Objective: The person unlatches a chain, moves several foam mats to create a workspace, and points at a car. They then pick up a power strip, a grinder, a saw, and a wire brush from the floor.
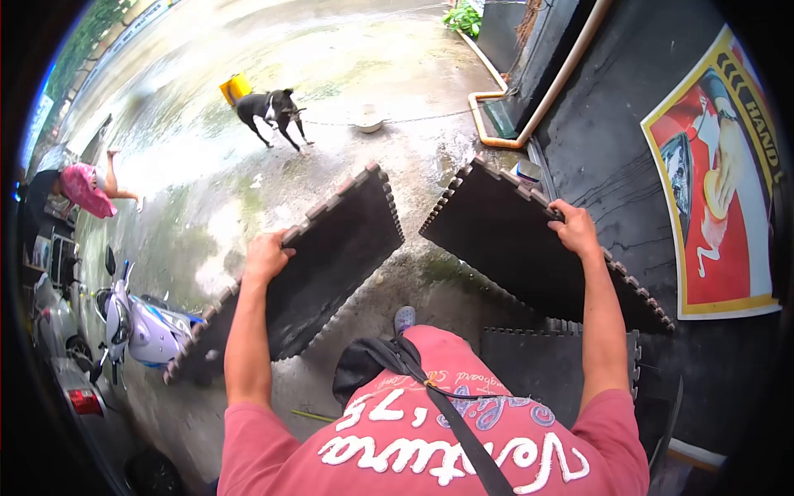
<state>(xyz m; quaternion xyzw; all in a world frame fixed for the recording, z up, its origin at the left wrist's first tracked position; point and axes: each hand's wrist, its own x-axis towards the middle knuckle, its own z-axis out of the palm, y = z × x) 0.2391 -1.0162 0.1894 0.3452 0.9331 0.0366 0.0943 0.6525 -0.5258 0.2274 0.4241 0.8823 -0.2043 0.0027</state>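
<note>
Head view: left hand (266,256) clamps fingers on a black, tooth-edged rectangular mat (341,241) at left; right hand (576,228) clamps fingers on a second black, tooth-edged mat (503,231) at right. Mats are apart. Black-and-white dog (258,106) stands far.

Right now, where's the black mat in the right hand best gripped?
Probably near the middle of its raised toothed edge, from above: the black interlocking mat slants down from there, and the right hand curls over that thin edge.
</note>
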